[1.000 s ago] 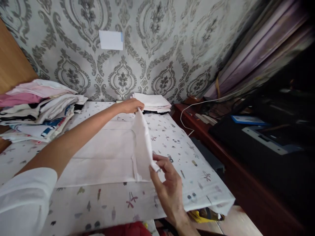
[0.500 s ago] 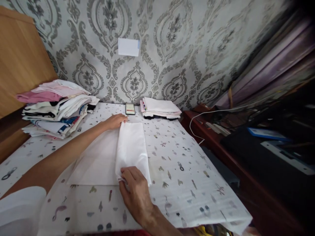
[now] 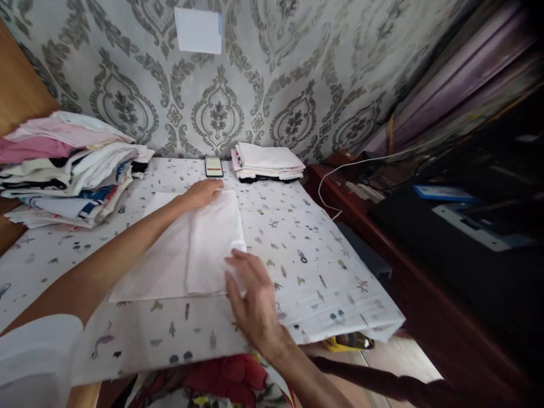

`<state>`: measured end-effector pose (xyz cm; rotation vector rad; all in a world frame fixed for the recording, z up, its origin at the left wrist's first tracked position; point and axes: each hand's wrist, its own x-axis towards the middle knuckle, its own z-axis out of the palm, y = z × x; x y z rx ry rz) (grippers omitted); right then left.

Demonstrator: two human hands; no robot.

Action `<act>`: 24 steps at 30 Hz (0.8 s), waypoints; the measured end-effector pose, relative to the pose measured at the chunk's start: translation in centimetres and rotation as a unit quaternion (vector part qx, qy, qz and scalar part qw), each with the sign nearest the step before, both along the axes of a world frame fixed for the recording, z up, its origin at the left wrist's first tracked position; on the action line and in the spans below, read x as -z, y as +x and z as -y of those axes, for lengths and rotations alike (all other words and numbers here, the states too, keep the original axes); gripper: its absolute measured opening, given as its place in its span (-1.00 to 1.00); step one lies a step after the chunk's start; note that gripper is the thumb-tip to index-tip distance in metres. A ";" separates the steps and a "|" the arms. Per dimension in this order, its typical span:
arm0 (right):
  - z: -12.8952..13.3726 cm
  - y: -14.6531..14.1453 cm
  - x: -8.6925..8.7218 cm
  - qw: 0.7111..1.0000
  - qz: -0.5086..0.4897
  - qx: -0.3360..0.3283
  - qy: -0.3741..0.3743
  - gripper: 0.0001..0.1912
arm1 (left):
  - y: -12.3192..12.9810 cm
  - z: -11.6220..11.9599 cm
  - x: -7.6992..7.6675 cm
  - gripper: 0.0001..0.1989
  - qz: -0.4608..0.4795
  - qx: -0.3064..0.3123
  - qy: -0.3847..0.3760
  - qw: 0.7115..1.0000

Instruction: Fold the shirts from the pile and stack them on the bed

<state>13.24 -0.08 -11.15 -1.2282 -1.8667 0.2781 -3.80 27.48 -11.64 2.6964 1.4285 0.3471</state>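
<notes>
A thin white cloth [image 3: 170,258] lies on the patterned table cover, its right part folded over into a smooth panel [image 3: 215,243]. My left hand [image 3: 204,193] rests flat on the far edge of that panel, fingers stretched to the right. At the panel's near right edge is my right hand [image 3: 254,292], slightly blurred, its fingers apart and nothing in them. Its fingertips are at the cloth's edge; whether they touch it I cannot tell.
A tall pile of folded clothes [image 3: 80,170] stands at the left. By the wall are a smaller folded stack [image 3: 270,156] and a phone [image 3: 213,166]. On the right, a brown wooden surface [image 3: 317,175] carries a white cable [image 3: 361,162]. Red fabric [image 3: 229,377] shows below the table's front edge.
My right hand has let go of the near corner and moved right. The folded panel now lies wider and flatter. My left hand has flattened at the far edge. The view has tilted down.
</notes>
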 end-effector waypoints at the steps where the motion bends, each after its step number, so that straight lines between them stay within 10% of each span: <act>1: -0.4 0.9 0.5 0.999 -0.009 0.039 -0.020 -0.73 | 1.3 0.1 0.2 -0.70 0.013 -0.007 -0.011 1.000; 8: -1.9 3.0 2.7 0.971 -0.020 0.086 -0.222 -0.51 | 6.0 -0.7 2.2 -0.73 0.014 -0.035 -0.014 0.999; 15: -0.9 3.2 2.0 0.976 0.047 0.055 -0.205 -0.58 | 5.7 0.1 1.0 -0.78 0.006 -0.025 -0.001 1.000; 19: 0.3 4.2 2.7 0.989 0.078 -0.003 -0.126 -0.49 | 2.3 3.9 -1.2 -0.71 -0.020 -0.055 -0.003 0.998; 24: 0.7 4.6 3.4 0.991 0.086 -0.021 -0.104 -0.51 | -3.9 12.5 -3.4 -0.77 -0.045 -0.099 -0.181 0.977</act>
